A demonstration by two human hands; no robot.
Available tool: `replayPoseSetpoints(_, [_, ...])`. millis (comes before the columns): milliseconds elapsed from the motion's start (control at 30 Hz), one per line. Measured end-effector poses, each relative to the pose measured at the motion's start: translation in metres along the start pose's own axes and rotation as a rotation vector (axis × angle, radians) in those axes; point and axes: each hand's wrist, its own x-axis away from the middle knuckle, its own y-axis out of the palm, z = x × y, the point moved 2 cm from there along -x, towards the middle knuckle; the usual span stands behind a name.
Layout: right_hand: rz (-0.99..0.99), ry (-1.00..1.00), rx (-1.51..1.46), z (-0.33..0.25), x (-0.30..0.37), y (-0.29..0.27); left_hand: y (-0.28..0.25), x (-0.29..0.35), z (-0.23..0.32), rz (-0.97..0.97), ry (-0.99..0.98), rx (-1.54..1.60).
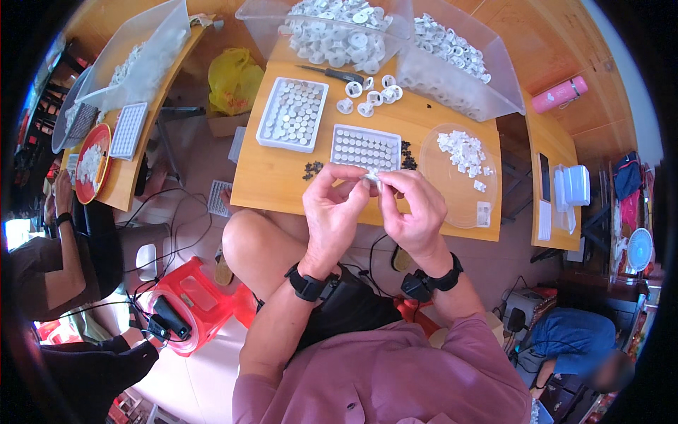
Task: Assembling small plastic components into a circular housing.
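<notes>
My left hand and my right hand meet above the front of the wooden table. Both pinch a small white plastic part between thumb and fingertips; its details are mostly hidden. Just beyond them lies a white tray with rows of round discs. Small black pieces sit left of my hands, with others to the right of that tray. Farther back left is a deeper white tray of loose discs. Small white parts are heaped on a clear round lid at the right.
Round white housings and a black-handled screwdriver lie before two clear bins full of white parts. A pink bottle stands at the right, a yellow bag at the left. Other people work at far left and lower right.
</notes>
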Motion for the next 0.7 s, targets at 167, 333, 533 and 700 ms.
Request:
replayPoseSetpoints(167, [-0.04, 0.266, -0.144, 0.007, -0.008, -0.008, 0.006, -0.004, -0.001, -0.049, -0.14, 0.11])
replayPoseSetpoints(333, [-0.141, 0.39, -0.249, 0.015, -0.013, -0.014, 0.004, -0.004, -0.004, -0.073, -0.21, 0.053])
replayPoseSetpoints(533, [-0.154, 0.478, -0.313, 0.019, -0.01, -0.014, 0.005, -0.003, -0.003, -0.059, -0.194, 0.056])
replayPoseSetpoints(700, [-0.131, 0.377, -0.252, 0.011, -0.01, -0.012, 0.004, 0.0, -0.002, -0.043, -0.115, 0.013])
